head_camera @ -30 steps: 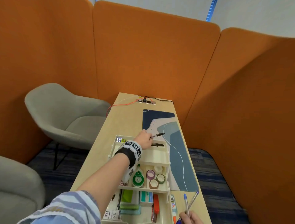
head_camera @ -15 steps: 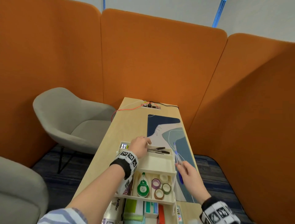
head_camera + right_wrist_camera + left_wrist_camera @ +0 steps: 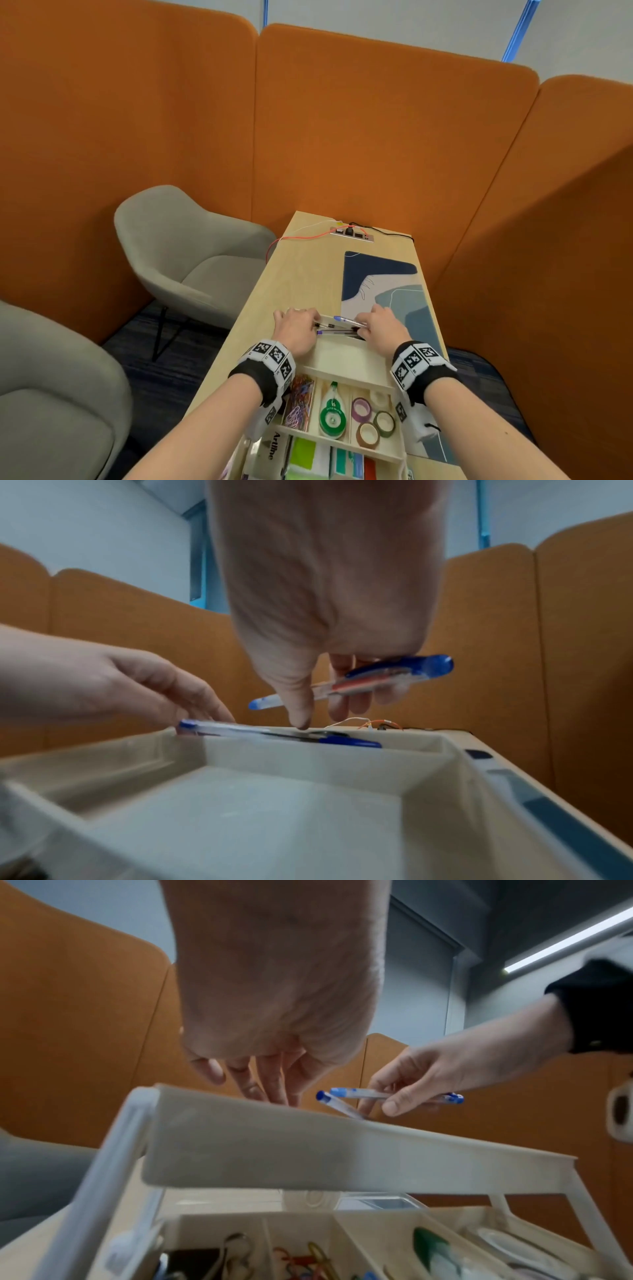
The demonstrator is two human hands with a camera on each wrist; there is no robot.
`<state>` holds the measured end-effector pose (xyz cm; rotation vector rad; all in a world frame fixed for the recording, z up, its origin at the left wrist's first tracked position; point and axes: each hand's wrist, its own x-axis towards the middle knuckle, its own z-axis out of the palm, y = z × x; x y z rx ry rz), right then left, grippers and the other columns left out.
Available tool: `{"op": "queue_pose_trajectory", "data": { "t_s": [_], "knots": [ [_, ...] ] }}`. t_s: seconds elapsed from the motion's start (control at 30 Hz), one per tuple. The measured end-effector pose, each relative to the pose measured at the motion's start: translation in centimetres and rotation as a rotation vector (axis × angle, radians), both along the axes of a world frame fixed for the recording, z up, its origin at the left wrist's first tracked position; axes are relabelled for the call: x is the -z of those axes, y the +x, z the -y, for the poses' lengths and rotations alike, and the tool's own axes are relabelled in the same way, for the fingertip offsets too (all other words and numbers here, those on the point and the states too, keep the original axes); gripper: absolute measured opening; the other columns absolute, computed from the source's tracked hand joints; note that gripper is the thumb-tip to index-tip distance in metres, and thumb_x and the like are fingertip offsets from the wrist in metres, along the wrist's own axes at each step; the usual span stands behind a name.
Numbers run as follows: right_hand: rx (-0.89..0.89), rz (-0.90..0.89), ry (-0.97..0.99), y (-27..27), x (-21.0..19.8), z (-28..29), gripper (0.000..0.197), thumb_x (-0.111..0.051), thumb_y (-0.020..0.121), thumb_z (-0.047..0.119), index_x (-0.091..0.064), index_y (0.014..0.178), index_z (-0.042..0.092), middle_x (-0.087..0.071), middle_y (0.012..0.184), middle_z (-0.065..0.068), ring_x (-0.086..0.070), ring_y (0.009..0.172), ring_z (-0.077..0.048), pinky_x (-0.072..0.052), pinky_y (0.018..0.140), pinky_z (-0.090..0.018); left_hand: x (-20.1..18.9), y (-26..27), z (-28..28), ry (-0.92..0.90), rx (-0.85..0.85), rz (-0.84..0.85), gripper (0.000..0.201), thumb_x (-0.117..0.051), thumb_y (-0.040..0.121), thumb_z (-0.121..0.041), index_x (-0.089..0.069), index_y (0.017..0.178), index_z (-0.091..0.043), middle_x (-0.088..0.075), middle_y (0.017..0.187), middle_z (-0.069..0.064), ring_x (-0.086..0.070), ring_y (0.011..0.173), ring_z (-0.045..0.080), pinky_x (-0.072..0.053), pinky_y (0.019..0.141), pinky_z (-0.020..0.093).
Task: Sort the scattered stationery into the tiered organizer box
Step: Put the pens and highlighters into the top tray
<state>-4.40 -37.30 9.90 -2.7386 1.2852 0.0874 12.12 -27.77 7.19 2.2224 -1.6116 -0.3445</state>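
The white tiered organizer (image 3: 346,356) stands on the desk near me, and both hands are at its top tier's far compartment. My right hand (image 3: 376,325) pinches a clear pen with a blue cap (image 3: 363,685) just above that compartment. A second blue pen (image 3: 274,731) lies slanted in it, on top of black pens (image 3: 325,324). My left hand (image 3: 298,330) reaches over from the left, its fingers (image 3: 205,707) resting on that lying pen's end. In the left wrist view the tier wall (image 3: 274,1150) hides the compartment floor.
The middle tier holds coloured paper clips (image 3: 298,399), a green correction tape (image 3: 331,413) and tape rolls (image 3: 371,421). A patterned desk mat (image 3: 387,291) lies right of the organizer, a power socket (image 3: 351,233) with cables at the far end. Grey chairs (image 3: 191,253) stand left.
My right hand came up from the near right edge with two blue pens to the top tier; one now lies in the compartment. My left hand released the black pen and stayed there.
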Motion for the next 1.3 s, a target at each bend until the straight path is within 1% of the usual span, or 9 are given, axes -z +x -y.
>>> {"op": "queue_pose_trajectory", "data": {
  "t_s": [0.13,0.33,0.5,0.77,0.9,1.0,1.13,1.23,1.3],
  "knots": [
    [0.011,0.078,0.029,0.5,0.8,0.2,0.034,-0.043,0.093,0.009,-0.059,0.118,0.025,-0.050,0.111,-0.007,-0.045,0.108,-0.028,-0.040,0.093,-0.038,0.1,-0.5,0.4,0.008,0.005,-0.002,0.048,-0.032,0.088,-0.004,-0.053,0.127,-0.022,-0.064,0.118,0.002,-0.046,0.116,0.024,-0.025,0.099,0.041],
    [0.006,0.137,-0.058,0.7,1.5,-0.4,0.036,-0.043,0.094,0.012,-0.057,0.123,0.028,-0.056,0.112,-0.004,-0.048,0.109,-0.026,-0.043,0.090,-0.040,0.6,-1.1,0.7,-0.029,-0.025,-0.007,0.033,-0.041,0.092,-0.015,-0.056,0.121,-0.022,-0.063,0.119,0.000,-0.050,0.114,0.023,-0.027,0.099,0.041],
    [0.033,0.216,0.003,-0.8,2.4,-1.1,0.038,-0.041,0.092,0.004,-0.064,0.114,0.024,-0.053,0.102,-0.004,-0.052,0.101,-0.025,-0.047,0.085,-0.039,0.6,-1.6,0.7,-0.007,-0.058,0.155,0.030,-0.039,0.094,-0.022,-0.057,0.118,-0.020,-0.059,0.120,0.003,-0.045,0.115,0.026,-0.029,0.099,0.042],
    [0.221,0.397,-0.144,-5.2,2.4,-6.1,0.045,-0.041,0.091,0.006,-0.049,0.130,0.028,-0.045,0.124,0.001,-0.039,0.117,-0.018,-0.022,0.108,-0.037,0.1,-3.2,1.2,-0.048,-0.021,0.044,0.036,-0.040,0.092,-0.009,-0.056,0.122,-0.021,-0.058,0.121,0.002,-0.047,0.116,0.023,-0.026,0.102,0.044],
    [0.290,0.643,-0.048,-8.1,1.7,-10.3,0.034,-0.045,0.092,0.007,-0.056,0.115,0.029,-0.044,0.112,0.010,-0.038,0.110,-0.006,-0.030,0.104,-0.034,0.4,-3.1,0.5,-0.086,-0.138,0.177,0.028,-0.045,0.092,-0.020,-0.054,0.118,-0.021,-0.057,0.118,0.002,-0.049,0.111,0.023,-0.030,0.097,0.040],
    [0.304,0.770,0.010,-10.4,2.1,-14.0,0.030,-0.050,0.091,0.005,-0.059,0.096,0.034,-0.047,0.100,0.014,-0.046,0.102,-0.005,-0.044,0.094,-0.033,0.6,-3.0,0.3,0.004,-0.101,0.199,0.029,-0.044,0.093,-0.023,-0.052,0.120,-0.020,-0.056,0.120,0.005,-0.049,0.113,0.026,-0.029,0.098,0.043],
    [0.273,0.842,-0.037,-13.3,4.9,-18.1,0.048,-0.054,0.084,0.000,-0.057,0.084,0.049,-0.052,0.091,0.016,-0.053,0.094,-0.004,-0.041,0.081,-0.014,-0.3,-3.2,0.6,0.040,-0.036,0.035,0.040,-0.041,0.089,-0.009,-0.051,0.125,-0.021,-0.056,0.123,0.004,-0.047,0.118,0.025,-0.022,0.104,0.047],
    [0.279,0.882,-0.064,-15.3,6.7,-20.7,0.045,-0.044,0.076,0.018,-0.056,0.092,0.059,-0.051,0.089,0.022,-0.053,0.089,0.009,-0.036,0.079,0.001,-0.5,-2.7,0.5,-0.042,-0.074,-0.215,0.045,-0.040,0.086,-0.002,-0.054,0.123,-0.024,-0.057,0.123,0.000,-0.049,0.117,0.020,-0.019,0.106,0.043],
    [0.298,0.902,-0.042,-16.2,7.7,-22.1,0.041,-0.040,0.075,0.024,-0.056,0.091,0.058,-0.050,0.089,0.026,-0.053,0.086,0.011,-0.035,0.078,0.004,-0.2,-2.1,0.2,-0.095,-0.117,-0.264,0.044,-0.040,0.085,-0.002,-0.056,0.119,-0.025,-0.058,0.122,-0.001,-0.049,0.115,0.020,-0.022,0.102,0.041]
  ]
}}
